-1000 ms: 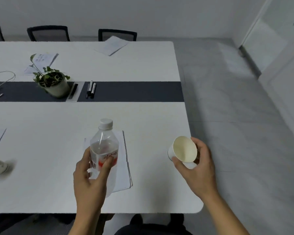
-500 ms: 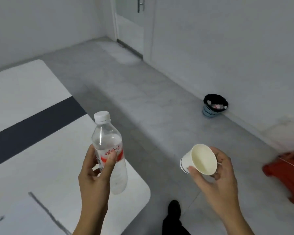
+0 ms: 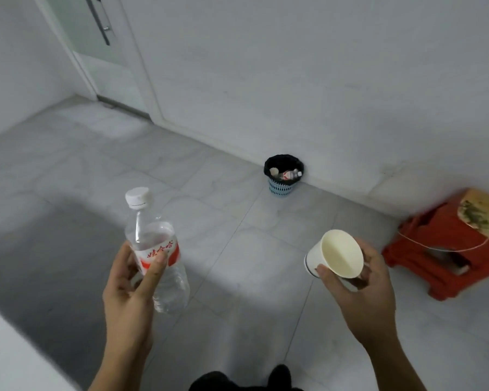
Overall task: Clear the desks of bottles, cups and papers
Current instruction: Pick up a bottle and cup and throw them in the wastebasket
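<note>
Left hand [image 3: 129,294] is wrapped round a clear plastic water bottle with a red label and white cap [image 3: 156,249], upright-ish; right hand [image 3: 362,289] pinches a white paper cup [image 3: 335,253] tipped sideways; small blue bin with black liner [image 3: 283,179] sits by the wall, already holding trash; red plastic stool [image 3: 449,244] off right.

Head view, down over hands [image 3: 130,294]

Hands grip a bottle [image 3: 156,249] and cup [image 3: 336,253] facing a bin [image 3: 283,176].
</note>
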`<action>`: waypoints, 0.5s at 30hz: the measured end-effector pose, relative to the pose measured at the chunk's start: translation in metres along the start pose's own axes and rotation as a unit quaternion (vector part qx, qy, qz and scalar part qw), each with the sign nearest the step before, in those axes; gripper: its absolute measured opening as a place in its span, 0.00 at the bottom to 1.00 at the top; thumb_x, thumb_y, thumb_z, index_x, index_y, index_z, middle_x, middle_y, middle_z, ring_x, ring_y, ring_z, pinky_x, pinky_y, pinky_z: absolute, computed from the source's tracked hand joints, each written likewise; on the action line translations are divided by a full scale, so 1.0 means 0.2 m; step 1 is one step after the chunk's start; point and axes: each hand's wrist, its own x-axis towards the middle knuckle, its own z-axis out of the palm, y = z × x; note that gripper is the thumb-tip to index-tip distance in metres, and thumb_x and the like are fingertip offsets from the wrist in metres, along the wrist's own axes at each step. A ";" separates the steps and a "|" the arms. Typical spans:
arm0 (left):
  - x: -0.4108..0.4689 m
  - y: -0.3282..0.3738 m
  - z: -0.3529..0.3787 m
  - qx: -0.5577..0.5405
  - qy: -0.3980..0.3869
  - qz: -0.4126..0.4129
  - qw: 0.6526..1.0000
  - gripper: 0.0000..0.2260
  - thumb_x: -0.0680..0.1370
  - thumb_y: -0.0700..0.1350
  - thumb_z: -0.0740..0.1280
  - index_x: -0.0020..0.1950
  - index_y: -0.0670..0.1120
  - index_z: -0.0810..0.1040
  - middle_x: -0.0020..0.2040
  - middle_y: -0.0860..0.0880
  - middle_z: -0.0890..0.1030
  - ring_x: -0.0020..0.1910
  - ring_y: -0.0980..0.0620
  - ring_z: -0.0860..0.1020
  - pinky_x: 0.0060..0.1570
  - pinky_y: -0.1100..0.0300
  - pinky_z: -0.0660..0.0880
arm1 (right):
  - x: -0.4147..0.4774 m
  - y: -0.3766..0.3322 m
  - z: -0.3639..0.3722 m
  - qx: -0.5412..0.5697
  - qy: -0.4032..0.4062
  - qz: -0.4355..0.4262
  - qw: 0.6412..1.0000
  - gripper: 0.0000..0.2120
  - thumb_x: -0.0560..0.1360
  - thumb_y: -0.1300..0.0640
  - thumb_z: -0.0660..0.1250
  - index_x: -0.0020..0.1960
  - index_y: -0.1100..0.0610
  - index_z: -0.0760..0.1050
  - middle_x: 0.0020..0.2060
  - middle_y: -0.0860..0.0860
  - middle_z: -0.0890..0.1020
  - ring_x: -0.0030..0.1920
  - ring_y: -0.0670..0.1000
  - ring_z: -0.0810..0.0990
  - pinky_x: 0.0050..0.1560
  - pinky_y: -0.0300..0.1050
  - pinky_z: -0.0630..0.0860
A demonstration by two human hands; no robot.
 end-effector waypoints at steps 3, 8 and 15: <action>0.15 0.05 0.23 -0.005 -0.007 0.001 1.000 0.15 0.76 0.40 0.70 0.62 0.51 0.79 0.52 0.48 0.84 0.48 0.59 0.82 0.46 0.71 0.77 | 0.30 -0.03 0.00 -0.005 -0.010 -0.012 1.000 0.34 0.64 0.57 0.82 0.65 0.44 0.72 0.61 0.44 0.79 0.58 0.47 0.81 0.55 0.44 0.80; 0.54 -0.07 0.58 -0.013 -0.009 -0.025 1.000 0.17 0.76 0.40 0.70 0.64 0.49 0.79 0.55 0.44 0.83 0.48 0.57 0.82 0.44 0.70 0.77 | 0.81 0.09 0.14 -0.025 -0.026 -0.014 0.999 0.35 0.64 0.57 0.82 0.66 0.44 0.72 0.61 0.45 0.78 0.57 0.47 0.81 0.53 0.43 0.81; 1.37 -0.21 1.18 -0.036 -0.041 -0.060 0.997 0.21 0.72 0.44 0.72 0.65 0.52 0.78 0.55 0.45 0.83 0.50 0.54 0.82 0.43 0.67 0.77 | 1.69 0.09 0.39 -0.062 -0.020 -0.013 0.998 0.36 0.62 0.48 0.83 0.66 0.45 0.71 0.61 0.48 0.77 0.58 0.50 0.80 0.54 0.53 0.81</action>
